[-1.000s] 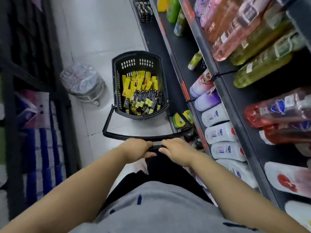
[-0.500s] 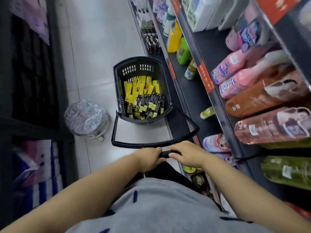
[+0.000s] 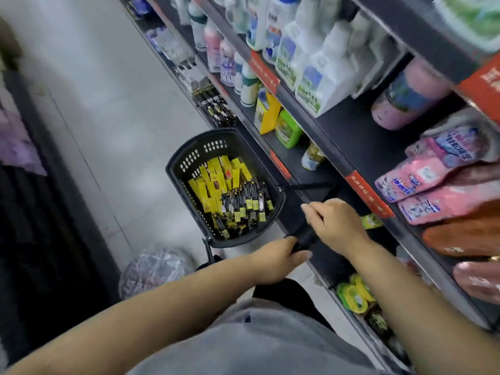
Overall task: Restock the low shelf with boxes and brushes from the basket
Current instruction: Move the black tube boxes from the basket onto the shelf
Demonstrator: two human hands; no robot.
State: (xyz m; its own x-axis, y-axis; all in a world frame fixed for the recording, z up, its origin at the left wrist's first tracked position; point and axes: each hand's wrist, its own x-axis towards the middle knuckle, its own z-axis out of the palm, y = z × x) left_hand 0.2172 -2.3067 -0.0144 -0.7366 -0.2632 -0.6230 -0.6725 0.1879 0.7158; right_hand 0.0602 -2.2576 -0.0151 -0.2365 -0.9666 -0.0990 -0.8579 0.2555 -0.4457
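A black plastic basket (image 3: 189, 163) stands on the pale aisle floor beside the shelving. Inside lie several yellow boxes (image 3: 213, 180) and several black carded brushes (image 3: 244, 201). The basket's long black handle (image 3: 303, 236) slants back toward me. My left hand (image 3: 276, 259) is closed around the handle's near end. Just above it, my right hand (image 3: 335, 224) grips the same bar. The low shelf (image 3: 303, 215) runs along the right, dark and partly bare next to the basket, with similar black brush packs (image 3: 219, 109) farther up.
Shelves on the right carry bottles, a yellow and a green container (image 3: 286, 131), pink refill pouches (image 3: 433, 182) and green-yellow packs (image 3: 354, 296) low by my legs. A wrapped round bundle (image 3: 154, 269) sits on the floor left of the basket. A dark rack lines the left side.
The view has swung and moved up the aisle, with the basket pushed along the floor closer to the shelf. My right hand has shifted higher on the handle, above my left.
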